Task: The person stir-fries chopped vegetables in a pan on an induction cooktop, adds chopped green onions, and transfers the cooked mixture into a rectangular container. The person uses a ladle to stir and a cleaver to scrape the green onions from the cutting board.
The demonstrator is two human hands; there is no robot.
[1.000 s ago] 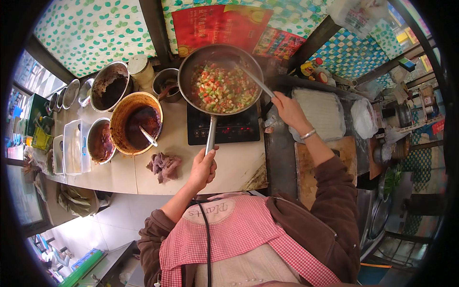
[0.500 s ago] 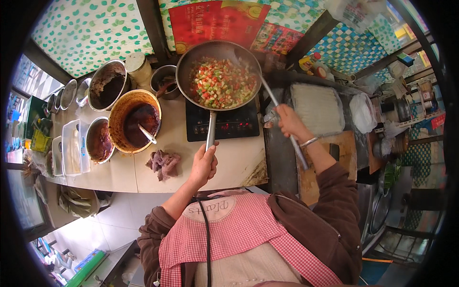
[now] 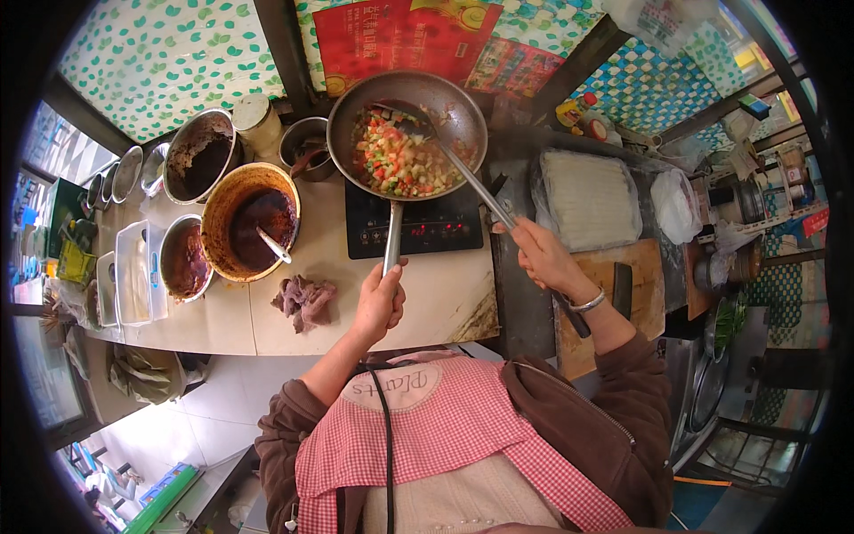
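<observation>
My left hand (image 3: 380, 301) is wrapped round the metal handle of a frying pan (image 3: 463, 114), which stands over a black induction cooker (image 3: 418, 221). Diced red, green and pale vegetables (image 3: 391, 160) are heaped toward the pan's left side. In my right hand (image 3: 544, 256) is the long metal handle of a spatula (image 3: 469, 172). Its blade reaches into the pan behind the vegetables and is partly hidden by them. The dark grip end of the spatula sticks out below my right hand.
Left of the cooker stand a yellow-rimmed pot of dark red sauce (image 3: 213, 222) with a spoon, a bowl of sauce (image 3: 185, 260) and a crumpled cloth (image 3: 304, 303). On the right are a plastic-covered tray (image 3: 589, 203), a cutting board (image 3: 642, 285) and a knife with a dark handle (image 3: 622, 292).
The spatula's blade has swung from the pan's right side to its upper left. My right hand has moved slightly downward, and the vegetables are bunched further left.
</observation>
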